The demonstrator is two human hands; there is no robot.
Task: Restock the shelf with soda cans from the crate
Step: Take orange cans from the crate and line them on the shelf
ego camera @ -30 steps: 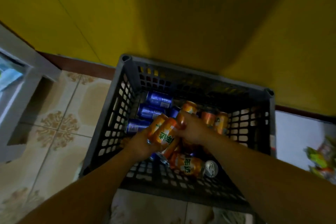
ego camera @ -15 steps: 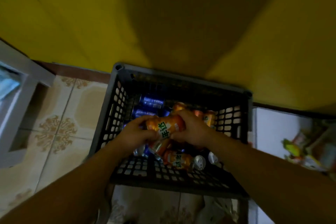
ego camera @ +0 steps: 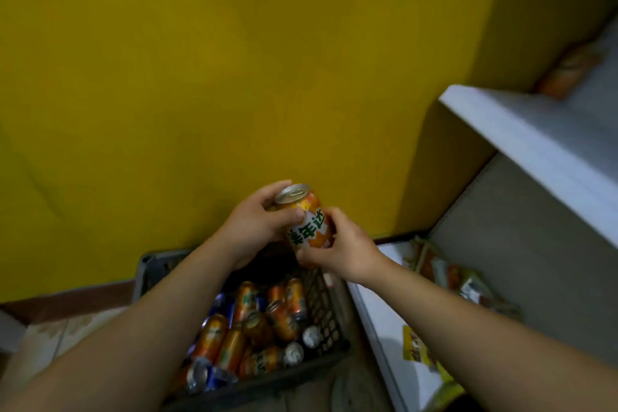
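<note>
An orange soda can is held upright above the dark plastic crate, its silver top facing up. My left hand grips its upper part from the left. My right hand grips its lower part from the right. Inside the crate lie several orange cans and some blue ones, mostly on their sides. A white shelf runs along the right, with an orange object blurred at its back.
A yellow wall fills the background. A lower white shelf board at the right holds snack packets. Patterned floor tiles show at the lower left, beside the crate.
Both hands have lifted one orange can up out of the crate and turned it upright. The view has swung up and to the right, bringing the white shelf into sight.
</note>
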